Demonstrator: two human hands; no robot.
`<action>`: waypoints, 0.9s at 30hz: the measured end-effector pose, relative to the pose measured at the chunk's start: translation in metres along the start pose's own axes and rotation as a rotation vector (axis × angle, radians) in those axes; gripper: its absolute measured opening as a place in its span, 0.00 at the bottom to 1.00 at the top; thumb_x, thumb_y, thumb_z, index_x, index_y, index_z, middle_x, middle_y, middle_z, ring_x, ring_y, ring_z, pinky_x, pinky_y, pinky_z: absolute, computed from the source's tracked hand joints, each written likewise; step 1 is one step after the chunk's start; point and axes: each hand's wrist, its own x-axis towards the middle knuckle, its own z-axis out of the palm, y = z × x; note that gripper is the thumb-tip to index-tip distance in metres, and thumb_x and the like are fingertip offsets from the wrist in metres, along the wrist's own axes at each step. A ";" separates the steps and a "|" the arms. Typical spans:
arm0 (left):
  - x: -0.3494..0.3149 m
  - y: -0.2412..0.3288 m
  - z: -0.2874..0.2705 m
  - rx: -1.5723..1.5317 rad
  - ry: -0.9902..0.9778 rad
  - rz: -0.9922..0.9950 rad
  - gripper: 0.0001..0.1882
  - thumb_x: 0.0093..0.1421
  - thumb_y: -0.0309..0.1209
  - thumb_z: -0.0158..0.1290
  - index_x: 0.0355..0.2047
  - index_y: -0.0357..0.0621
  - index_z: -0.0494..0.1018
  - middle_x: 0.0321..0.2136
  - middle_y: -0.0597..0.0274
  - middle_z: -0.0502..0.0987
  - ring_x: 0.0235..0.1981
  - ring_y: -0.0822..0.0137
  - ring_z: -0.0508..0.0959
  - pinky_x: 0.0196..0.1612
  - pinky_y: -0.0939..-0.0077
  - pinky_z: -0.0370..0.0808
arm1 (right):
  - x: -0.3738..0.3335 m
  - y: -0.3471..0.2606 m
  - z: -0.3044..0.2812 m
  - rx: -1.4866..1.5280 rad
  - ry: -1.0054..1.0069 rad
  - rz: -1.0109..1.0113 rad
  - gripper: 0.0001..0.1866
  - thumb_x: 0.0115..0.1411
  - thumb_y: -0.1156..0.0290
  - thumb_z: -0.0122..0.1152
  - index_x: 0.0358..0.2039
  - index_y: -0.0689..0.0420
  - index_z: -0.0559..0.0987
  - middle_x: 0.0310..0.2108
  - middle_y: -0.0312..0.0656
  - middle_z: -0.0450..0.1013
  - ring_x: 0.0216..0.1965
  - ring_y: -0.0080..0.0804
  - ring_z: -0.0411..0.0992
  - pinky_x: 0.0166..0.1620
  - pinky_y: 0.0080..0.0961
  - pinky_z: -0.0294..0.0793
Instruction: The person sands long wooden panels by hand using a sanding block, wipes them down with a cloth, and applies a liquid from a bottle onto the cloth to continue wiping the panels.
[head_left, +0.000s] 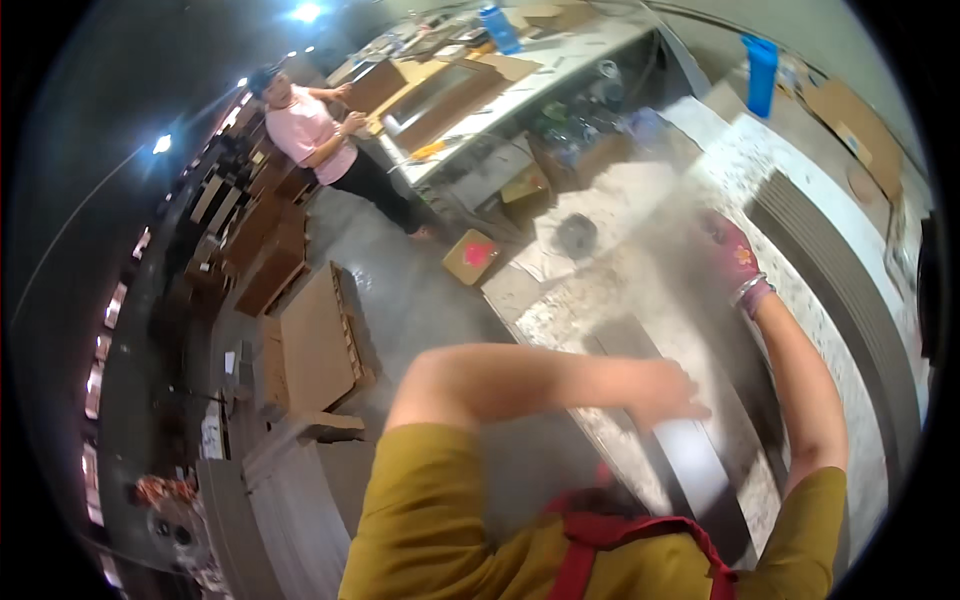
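My left hand (668,390), bare and smeared by motion, reaches across above a long grey-brown strip (735,415) on the worktable. A white patch (693,455), perhaps a sheet or a cloth, lies just below its fingers; whether the hand touches it I cannot tell. Farther off, my right hand (730,255) wears a pink glove with a flower mark and has a bangle at the wrist. Its fingers look curled near the strip's far end, and blur hides what they hold.
A stack of grey-brown strips (830,240) lies along the speckled white worktable's (745,150) right side. A dark round pot (576,236) rests on white sheeting. Blue bottles (761,75) stand farther back. A person in pink (310,130) stands at another table, left. Brown boards (315,335) lie on the floor.
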 end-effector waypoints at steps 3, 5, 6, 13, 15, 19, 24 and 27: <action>0.010 -0.003 0.003 0.009 -0.028 0.050 0.42 0.32 0.40 0.66 0.52 0.46 0.64 0.31 0.49 0.73 0.33 0.49 0.76 0.34 0.59 0.73 | 0.062 0.042 0.025 -0.676 0.094 -0.248 0.20 0.54 0.64 0.59 0.47 0.56 0.72 0.44 0.49 0.72 0.45 0.46 0.71 0.48 0.36 0.70; 0.017 -0.011 0.018 0.055 -0.021 0.020 0.42 0.33 0.42 0.65 0.51 0.47 0.64 0.31 0.49 0.73 0.32 0.50 0.76 0.34 0.60 0.73 | 0.077 0.033 0.041 -0.855 -0.115 -0.051 0.20 0.54 0.65 0.58 0.48 0.56 0.72 0.45 0.50 0.71 0.46 0.48 0.70 0.48 0.38 0.70; 0.023 -0.013 0.021 0.054 -0.068 0.026 0.42 0.33 0.43 0.65 0.51 0.47 0.64 0.31 0.50 0.73 0.32 0.50 0.76 0.34 0.60 0.73 | 0.075 0.024 0.046 -0.852 -0.120 -0.073 0.20 0.54 0.65 0.58 0.48 0.56 0.72 0.45 0.50 0.71 0.46 0.48 0.70 0.48 0.38 0.70; -0.029 -0.003 -0.004 -0.038 0.261 -0.018 0.51 0.35 0.52 0.66 0.59 0.49 0.57 0.52 0.48 0.65 0.56 0.52 0.63 0.55 0.60 0.62 | -0.046 -0.026 0.026 -0.164 -0.096 -0.244 0.22 0.60 0.68 0.52 0.54 0.61 0.68 0.51 0.50 0.68 0.52 0.44 0.67 0.54 0.32 0.66; -0.062 -0.020 0.027 -0.056 0.640 -0.162 0.56 0.36 0.53 0.66 0.63 0.46 0.52 0.60 0.46 0.56 0.63 0.50 0.53 0.62 0.58 0.54 | -0.106 -0.021 0.009 -0.050 -0.177 0.024 0.26 0.61 0.62 0.51 0.55 0.65 0.66 0.53 0.51 0.67 0.55 0.41 0.65 0.57 0.32 0.63; -0.148 -0.035 0.047 -0.505 0.675 -0.629 0.58 0.39 0.41 0.68 0.65 0.43 0.45 0.63 0.43 0.51 0.65 0.47 0.50 0.65 0.59 0.51 | -0.168 -0.019 0.023 0.435 -0.387 0.290 0.44 0.55 0.45 0.55 0.59 0.69 0.59 0.56 0.52 0.63 0.58 0.39 0.62 0.60 0.31 0.58; -0.139 -0.068 0.066 -0.522 0.588 -0.567 0.53 0.40 0.36 0.66 0.64 0.44 0.48 0.58 0.47 0.61 0.58 0.50 0.62 0.58 0.64 0.62 | -0.162 -0.045 0.039 0.245 -0.492 0.377 0.44 0.52 0.51 0.60 0.60 0.69 0.56 0.54 0.47 0.63 0.53 0.30 0.62 0.55 0.25 0.61; -0.112 -0.082 0.070 -0.608 0.578 -0.412 0.45 0.39 0.37 0.66 0.57 0.44 0.58 0.49 0.50 0.70 0.50 0.54 0.71 0.51 0.65 0.68 | -0.161 -0.044 0.044 0.304 -0.552 0.421 0.53 0.49 0.43 0.63 0.63 0.69 0.52 0.58 0.51 0.60 0.58 0.36 0.58 0.59 0.29 0.58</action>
